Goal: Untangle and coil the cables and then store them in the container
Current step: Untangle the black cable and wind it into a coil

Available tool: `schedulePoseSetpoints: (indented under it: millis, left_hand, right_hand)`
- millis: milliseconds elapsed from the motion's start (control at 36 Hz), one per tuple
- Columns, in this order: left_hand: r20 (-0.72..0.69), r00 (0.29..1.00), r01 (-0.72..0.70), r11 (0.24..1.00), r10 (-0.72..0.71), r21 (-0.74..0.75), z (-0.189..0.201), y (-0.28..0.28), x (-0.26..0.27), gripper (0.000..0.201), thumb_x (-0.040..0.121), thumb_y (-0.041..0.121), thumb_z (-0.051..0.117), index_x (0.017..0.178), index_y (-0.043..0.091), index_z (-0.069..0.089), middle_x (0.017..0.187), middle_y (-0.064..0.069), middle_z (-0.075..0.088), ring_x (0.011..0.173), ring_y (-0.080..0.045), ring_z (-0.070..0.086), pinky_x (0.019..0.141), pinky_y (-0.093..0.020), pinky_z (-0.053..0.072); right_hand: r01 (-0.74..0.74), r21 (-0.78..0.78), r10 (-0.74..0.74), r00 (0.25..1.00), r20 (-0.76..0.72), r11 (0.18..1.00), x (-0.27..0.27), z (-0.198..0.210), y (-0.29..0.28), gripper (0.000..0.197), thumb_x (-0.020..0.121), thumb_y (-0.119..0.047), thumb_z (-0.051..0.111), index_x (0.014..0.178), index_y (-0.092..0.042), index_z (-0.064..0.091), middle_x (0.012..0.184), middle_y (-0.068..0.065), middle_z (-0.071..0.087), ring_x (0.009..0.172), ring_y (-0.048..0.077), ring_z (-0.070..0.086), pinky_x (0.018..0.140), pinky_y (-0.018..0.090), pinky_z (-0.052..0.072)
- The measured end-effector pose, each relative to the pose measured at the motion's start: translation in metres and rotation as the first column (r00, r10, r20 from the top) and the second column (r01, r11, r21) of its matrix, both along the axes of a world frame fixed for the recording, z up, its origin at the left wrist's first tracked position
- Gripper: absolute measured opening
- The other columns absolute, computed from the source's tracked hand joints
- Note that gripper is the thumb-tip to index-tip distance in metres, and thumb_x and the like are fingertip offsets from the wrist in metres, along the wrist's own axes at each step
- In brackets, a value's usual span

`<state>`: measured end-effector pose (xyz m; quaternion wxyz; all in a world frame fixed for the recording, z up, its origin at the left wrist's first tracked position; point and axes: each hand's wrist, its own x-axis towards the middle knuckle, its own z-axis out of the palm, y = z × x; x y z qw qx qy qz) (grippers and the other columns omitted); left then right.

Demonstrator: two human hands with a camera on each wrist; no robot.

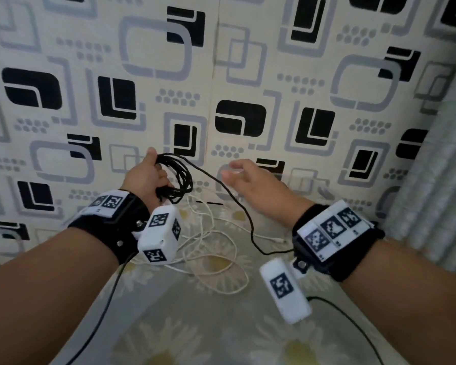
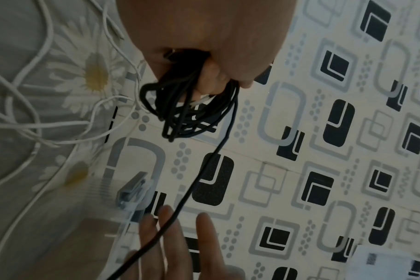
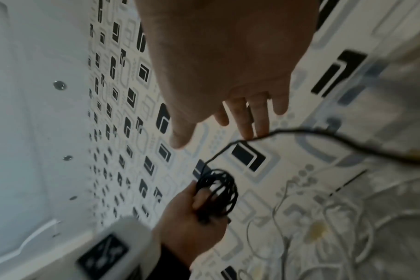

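My left hand grips a bundle of black cable coils, seen close up in the left wrist view as black loops under my curled fingers. One loose black strand runs from the coil down past my right hand toward my right wrist. My right hand hovers open with straight fingers, the strand passing just under their tips; whether they touch it is unclear. A tangled white cable lies on the daisy-print sheet below both hands.
A patterned black, grey and cream wall stands right behind the hands. A clear plastic container sits by the wall at the sheet's edge. A pale curtain hangs at the right.
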<state>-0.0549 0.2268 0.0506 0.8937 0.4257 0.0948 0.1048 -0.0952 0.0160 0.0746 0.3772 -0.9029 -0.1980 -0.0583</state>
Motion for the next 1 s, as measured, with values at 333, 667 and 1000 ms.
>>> schedulePoseSetpoints:
  millis: [333,667,1000]
  left_hand:
    - [0.007,0.960,0.278,0.960,-0.278,-0.002,-0.006,-0.001,-0.010,0.048,0.096,0.048,0.049,0.059,0.021,0.035,0.042,0.010,0.022,0.031,-0.006,0.020,0.038,-0.018,0.032]
    - [0.045,0.997,0.068,0.974,-0.059,-0.218,-0.012,-0.028,0.035,0.047,0.100,0.045,0.044,0.064,0.019,0.032,0.037,0.008,0.025,0.026,-0.009,0.027,0.041,-0.020,0.035]
    - [0.125,0.991,0.090,0.908,-0.042,-0.410,-0.063,-0.013,0.071,0.025,0.092,0.024,0.032,0.067,0.019,0.034,0.060,0.005,0.032,0.046,-0.011,0.032,0.057,-0.022,0.036]
  right_hand:
    - [0.142,0.495,-0.173,0.985,0.018,0.857,0.038,-0.031,0.013,0.018,0.097,-0.026,0.055,0.082,-0.022,0.064,0.075,-0.012,0.058,0.068,0.003,0.051,0.065,0.020,0.039]
    - [0.081,0.022,-0.084,0.985,0.149,0.996,0.062,-0.072,0.030,0.019,0.100,-0.029,0.044,0.102,-0.022,0.062,0.081,-0.005,0.062,0.073,0.013,0.056,0.065,0.030,0.043]
    - [0.097,-0.061,-0.105,0.986,-0.130,0.993,0.074,-0.097,0.038,0.028,0.096,-0.017,0.043,0.122,-0.017,0.037,0.112,0.009,0.061,0.093,0.023,0.058,0.073,0.031,0.042]
